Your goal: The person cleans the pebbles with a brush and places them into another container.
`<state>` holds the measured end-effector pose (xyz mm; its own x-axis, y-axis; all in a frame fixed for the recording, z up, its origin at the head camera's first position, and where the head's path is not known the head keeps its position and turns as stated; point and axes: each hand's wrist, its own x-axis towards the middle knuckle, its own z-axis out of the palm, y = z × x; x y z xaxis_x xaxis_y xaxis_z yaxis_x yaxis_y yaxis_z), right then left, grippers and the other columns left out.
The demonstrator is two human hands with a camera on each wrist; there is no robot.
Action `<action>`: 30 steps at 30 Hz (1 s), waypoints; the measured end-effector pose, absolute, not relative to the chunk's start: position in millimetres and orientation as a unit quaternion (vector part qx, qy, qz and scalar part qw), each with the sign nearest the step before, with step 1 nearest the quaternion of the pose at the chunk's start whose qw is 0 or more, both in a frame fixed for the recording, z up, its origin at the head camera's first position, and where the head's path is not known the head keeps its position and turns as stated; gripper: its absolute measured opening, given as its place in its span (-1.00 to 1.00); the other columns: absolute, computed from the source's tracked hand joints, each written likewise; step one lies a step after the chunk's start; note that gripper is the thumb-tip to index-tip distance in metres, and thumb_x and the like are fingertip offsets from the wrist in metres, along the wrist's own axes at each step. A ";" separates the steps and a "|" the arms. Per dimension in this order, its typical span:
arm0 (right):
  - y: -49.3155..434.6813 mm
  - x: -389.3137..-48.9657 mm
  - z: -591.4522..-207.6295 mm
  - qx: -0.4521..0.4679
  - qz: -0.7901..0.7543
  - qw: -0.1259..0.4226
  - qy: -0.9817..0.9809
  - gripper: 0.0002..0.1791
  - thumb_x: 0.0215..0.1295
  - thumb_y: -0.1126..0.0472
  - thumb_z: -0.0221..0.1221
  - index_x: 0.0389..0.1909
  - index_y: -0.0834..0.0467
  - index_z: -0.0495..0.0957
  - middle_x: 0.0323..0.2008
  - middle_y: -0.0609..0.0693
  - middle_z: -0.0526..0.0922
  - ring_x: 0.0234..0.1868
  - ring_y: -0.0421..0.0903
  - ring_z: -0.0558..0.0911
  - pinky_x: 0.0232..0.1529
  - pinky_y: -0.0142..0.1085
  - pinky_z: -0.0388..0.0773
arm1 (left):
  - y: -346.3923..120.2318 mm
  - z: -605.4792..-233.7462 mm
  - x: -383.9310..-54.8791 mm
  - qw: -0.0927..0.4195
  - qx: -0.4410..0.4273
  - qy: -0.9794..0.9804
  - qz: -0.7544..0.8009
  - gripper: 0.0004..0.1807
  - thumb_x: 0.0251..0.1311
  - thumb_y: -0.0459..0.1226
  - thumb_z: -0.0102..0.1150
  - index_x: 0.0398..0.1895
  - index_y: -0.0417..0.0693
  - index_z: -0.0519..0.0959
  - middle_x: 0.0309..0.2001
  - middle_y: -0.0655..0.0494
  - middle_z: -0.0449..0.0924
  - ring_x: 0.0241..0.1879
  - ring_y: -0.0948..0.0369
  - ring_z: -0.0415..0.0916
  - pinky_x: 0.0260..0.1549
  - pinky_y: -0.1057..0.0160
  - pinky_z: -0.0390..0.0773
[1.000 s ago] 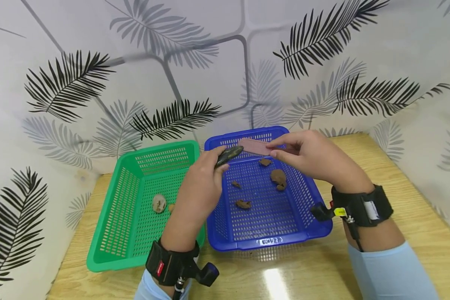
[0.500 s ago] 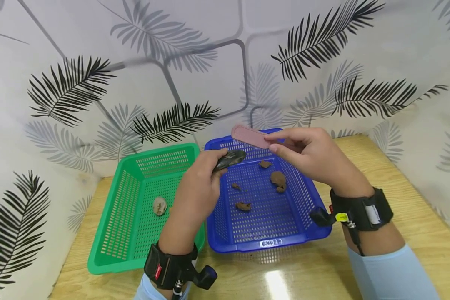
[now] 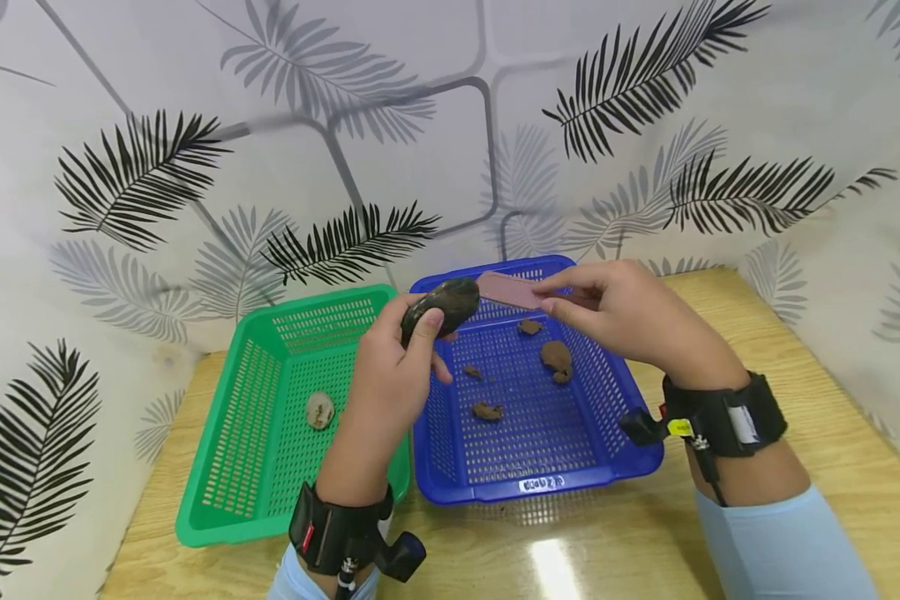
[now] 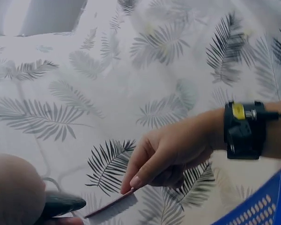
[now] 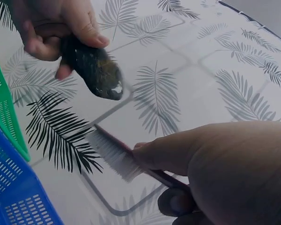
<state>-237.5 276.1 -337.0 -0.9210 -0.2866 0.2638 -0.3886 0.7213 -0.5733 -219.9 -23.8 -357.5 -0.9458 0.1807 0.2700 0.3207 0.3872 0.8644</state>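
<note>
A leaf-patterned wall (image 3: 420,167) rises behind the worktop (image 3: 817,417). Toward the worktop's left edge stands the green basket (image 3: 292,450); just right of it is the blue basket (image 3: 528,433), by the far edge. The left hand (image 3: 392,367) is curled part-way round the dark stone (image 3: 456,298), thumb on top. The right hand (image 3: 622,312) pinches the brush (image 3: 506,289) between thumb and fingers. The brush, white-bristled, is held above the blue basket's far edge; the stone is near that basket's far left corner, apart from the bristles. On the blue basket's floor, the largest brown lump (image 3: 557,357) lies toward the right edge. A pale stone (image 3: 319,411) lies in the green basket. Smaller crumbs (image 3: 487,411) lie toward the blue basket's left and far edges.
</note>
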 end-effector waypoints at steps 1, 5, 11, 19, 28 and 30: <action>276.0 -236.5 -336.8 0.183 0.327 0.087 -0.923 -0.72 0.70 0.06 0.35 0.28 -0.10 0.84 -0.34 -0.03 0.59 -0.43 -0.09 0.45 -0.44 -0.27 0.41 | -23.8 -357.8 -221.1 0.055 -0.137 -0.812 -0.565 -0.55 0.88 -0.06 -0.07 0.58 -0.03 0.49 -0.28 -0.10 0.82 -0.59 0.16 0.66 -0.58 0.20 0.63; 274.4 -232.5 -337.5 0.204 0.343 0.144 -0.906 -0.71 0.69 0.08 0.35 0.30 -0.12 0.84 -0.41 -0.06 0.56 -0.46 -0.13 0.42 -0.44 -0.33 0.40 | -24.8 -360.7 -225.9 0.002 -0.085 -0.726 -0.683 -0.54 0.91 -0.09 -0.19 0.61 -0.02 0.48 -0.47 -0.01 0.70 -0.74 0.23 0.49 -0.75 0.30 0.49; 267.5 -232.9 -343.1 0.356 0.372 0.227 -0.827 -0.63 0.42 0.40 0.52 0.18 0.06 0.88 -0.18 -0.11 0.89 -0.42 -0.30 0.53 -0.41 -0.53 0.49 | -21.6 -359.9 -232.3 -0.101 -0.061 -0.641 -0.758 -0.51 0.92 -0.08 -0.30 0.57 -0.07 0.49 -0.58 0.15 0.53 -0.78 0.33 0.30 -0.81 0.41 0.20; 271.5 -236.3 -346.0 0.421 0.333 0.240 -0.809 -0.55 0.25 0.45 0.61 0.13 0.04 0.91 -0.31 -0.22 0.77 -0.42 -0.35 0.48 -0.42 -0.53 0.42 | -19.5 -354.8 -234.0 -0.139 -0.065 -0.614 -0.774 -0.57 0.91 -0.11 -0.28 0.26 -0.17 0.56 -0.67 0.22 0.36 -0.80 0.34 0.15 -0.80 0.42 0.11; 290.0 -238.9 -338.9 0.302 0.289 0.184 -0.890 -0.70 0.56 0.19 0.49 0.22 -0.04 0.88 -0.10 -0.14 0.90 -0.40 -0.27 0.54 -0.38 -0.42 0.54 | -49.6 -338.4 -241.1 -0.143 -0.054 -0.679 -0.718 -0.49 0.91 -0.04 -0.27 0.55 -0.06 0.53 -0.62 0.24 0.46 -0.74 0.34 0.28 -0.75 0.41 0.15; 293.9 -239.6 -339.9 0.275 0.276 0.174 -0.905 -0.70 0.58 0.15 0.47 0.25 -0.06 0.87 -0.06 -0.13 0.91 -0.37 -0.24 0.56 -0.33 -0.39 0.57 | -61.5 -330.7 -242.6 -0.143 -0.062 -0.710 -0.687 -0.48 0.91 -0.03 -0.28 0.60 -0.03 0.50 -0.59 0.26 0.51 -0.69 0.34 0.33 -0.71 0.39 0.19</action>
<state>-239.6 293.9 -339.9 -0.7885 -0.4007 0.4666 -0.5929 0.6970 -0.4033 -242.6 -61.5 -330.7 -0.9516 0.2839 -0.1174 -0.1078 0.0492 0.9929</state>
